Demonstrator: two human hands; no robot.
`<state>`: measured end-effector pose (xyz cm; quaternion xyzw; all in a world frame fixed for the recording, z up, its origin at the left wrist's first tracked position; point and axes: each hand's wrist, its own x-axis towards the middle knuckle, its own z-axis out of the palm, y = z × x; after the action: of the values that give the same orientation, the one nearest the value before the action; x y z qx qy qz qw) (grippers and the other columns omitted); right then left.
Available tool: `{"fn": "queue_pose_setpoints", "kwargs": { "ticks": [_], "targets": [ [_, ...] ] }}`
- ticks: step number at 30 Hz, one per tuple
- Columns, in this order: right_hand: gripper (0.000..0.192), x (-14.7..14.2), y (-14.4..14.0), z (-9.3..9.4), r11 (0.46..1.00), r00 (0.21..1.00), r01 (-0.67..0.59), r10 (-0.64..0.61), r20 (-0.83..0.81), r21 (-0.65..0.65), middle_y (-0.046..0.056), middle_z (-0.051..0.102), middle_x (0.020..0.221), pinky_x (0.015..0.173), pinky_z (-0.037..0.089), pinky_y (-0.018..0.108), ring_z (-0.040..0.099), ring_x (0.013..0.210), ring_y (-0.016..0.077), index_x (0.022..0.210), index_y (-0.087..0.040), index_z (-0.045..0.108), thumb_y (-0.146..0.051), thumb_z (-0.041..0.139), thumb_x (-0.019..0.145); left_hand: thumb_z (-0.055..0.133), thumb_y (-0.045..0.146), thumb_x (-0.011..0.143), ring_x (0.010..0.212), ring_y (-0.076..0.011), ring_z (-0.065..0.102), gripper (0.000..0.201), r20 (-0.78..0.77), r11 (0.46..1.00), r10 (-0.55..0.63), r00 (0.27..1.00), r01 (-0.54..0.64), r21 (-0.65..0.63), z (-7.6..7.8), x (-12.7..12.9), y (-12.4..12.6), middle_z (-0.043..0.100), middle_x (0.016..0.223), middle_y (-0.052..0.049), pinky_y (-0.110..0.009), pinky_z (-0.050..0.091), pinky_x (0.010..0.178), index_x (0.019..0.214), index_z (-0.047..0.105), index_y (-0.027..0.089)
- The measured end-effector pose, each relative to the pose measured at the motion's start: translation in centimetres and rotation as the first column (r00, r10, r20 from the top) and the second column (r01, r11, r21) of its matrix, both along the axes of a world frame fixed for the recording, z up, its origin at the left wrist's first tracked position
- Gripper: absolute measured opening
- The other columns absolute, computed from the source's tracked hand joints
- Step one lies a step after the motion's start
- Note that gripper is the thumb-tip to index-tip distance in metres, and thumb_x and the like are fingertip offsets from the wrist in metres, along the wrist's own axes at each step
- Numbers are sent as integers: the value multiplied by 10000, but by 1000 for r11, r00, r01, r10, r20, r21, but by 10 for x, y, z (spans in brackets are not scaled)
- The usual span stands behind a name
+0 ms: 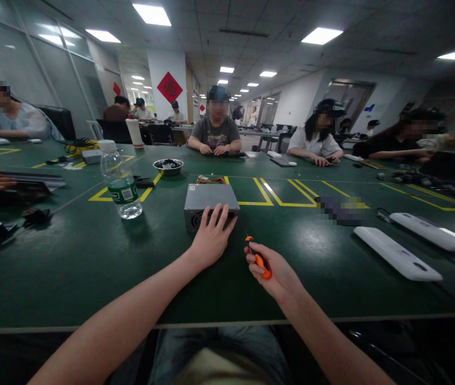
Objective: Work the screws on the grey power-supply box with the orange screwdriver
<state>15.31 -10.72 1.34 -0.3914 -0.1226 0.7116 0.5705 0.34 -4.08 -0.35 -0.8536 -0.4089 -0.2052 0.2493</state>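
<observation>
the left hand (pixel 210 239) is resting on the near face of a grey metal power supply box (pixel 210 203), fingers spread narrowly and lying flat against its front edge rather than curling round it. the box is sitting on the green table (pixel 91 267), just ahead of the person and a little left of centre, with a bundle of coloured wires (pixel 210 180) showing behind it. the right hand (pixel 271 270) is closing around an orange-handled screwdriver (pixel 257 256) — fingers wrapped tight on the grip, the thin shaft pointing up and left toward the box's near right corner, the tip just beside it; whether it is touching cannot be told.

to the left of the box a clear water bottle (pixel 120 182) with a green label is standing upright, and beyond it a small metal bowl (pixel 168 166) is holding dark bits. to the right, two white oblong casings (pixel 396 252) are lying flat, well apart from the hands. across the table other people are sitting — their hands are busy with their own parts.
</observation>
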Motion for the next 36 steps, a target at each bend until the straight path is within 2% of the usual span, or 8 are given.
{"fn": "queue_pose_setpoints", "kwargs": {
  "ticks": [13,17,21,23,25,29,33,36],
  "targets": [
    [201,-23,-10,8,996,994,-52,45,-97,-70,8,507,647,343,354,88,477,471,29,858,-86,544,-188,377,901,431,179,817,1202,-237,371,322,243,997,-33,970,47,-54,7,-1,8,472,1279,-85,-422,260,1012,1128,512,195],
    [92,-22,-13,1,1000,999,31,-31,-24,5,11,528,676,334,325,104,500,505,48,839,-116,539,-81,458,810,422,200,816,1093,-249,440,404,305,996,-1,952,29,-85,12,1,16,516,1205,-92,-418,322,918,1219,446,191],
    [339,-17,-17,-10,948,938,138,-218,269,287,10,579,889,567,491,175,594,726,93,928,-177,521,-5,573,641,447,184,778,1201,-263,367,384,311,996,19,950,7,-84,13,6,18,466,1284,-96,-441,267,966,1160,489,192],
    [329,-12,-21,-16,883,771,108,-365,522,457,28,581,969,761,513,277,607,837,132,971,-192,510,-122,625,671,443,176,772,1236,-249,342,395,315,996,13,949,17,-92,12,7,17,453,1313,-90,-456,218,1005,1165,480,193],
    [285,-6,-24,-19,814,490,-24,-497,717,581,66,589,1021,849,486,370,601,919,179,1026,-194,506,-238,582,755,436,166,768,1240,-233,351,412,315,993,12,949,25,-113,11,7,16,458,1318,-81,-459,202,1018,1178,468,199],
    [219,-1,-31,-17,628,-66,-294,-766,640,721,88,609,1050,856,479,373,585,975,192,1055,-203,541,-254,451,862,443,155,753,1250,-221,351,440,311,990,23,950,21,-137,11,5,12,445,1337,-72,-443,221,1018,1190,461,205],
    [174,-14,-34,-11,582,-318,-401,-813,488,708,129,595,1069,859,471,407,553,1022,226,989,-171,559,-218,451,861,456,162,750,1255,-217,350,450,308,991,23,951,20,-136,12,3,6,445,1339,-74,-435,217,1029,1198,456,206],
    [222,-23,-34,-12,586,-369,-462,-809,457,665,165,531,1188,900,450,428,476,1150,248,1039,-145,533,-147,400,862,451,176,758,1261,-216,343,449,308,991,22,951,20,-131,13,3,2,440,1343,-78,-433,209,1037,1207,451,201]
  ]
}}
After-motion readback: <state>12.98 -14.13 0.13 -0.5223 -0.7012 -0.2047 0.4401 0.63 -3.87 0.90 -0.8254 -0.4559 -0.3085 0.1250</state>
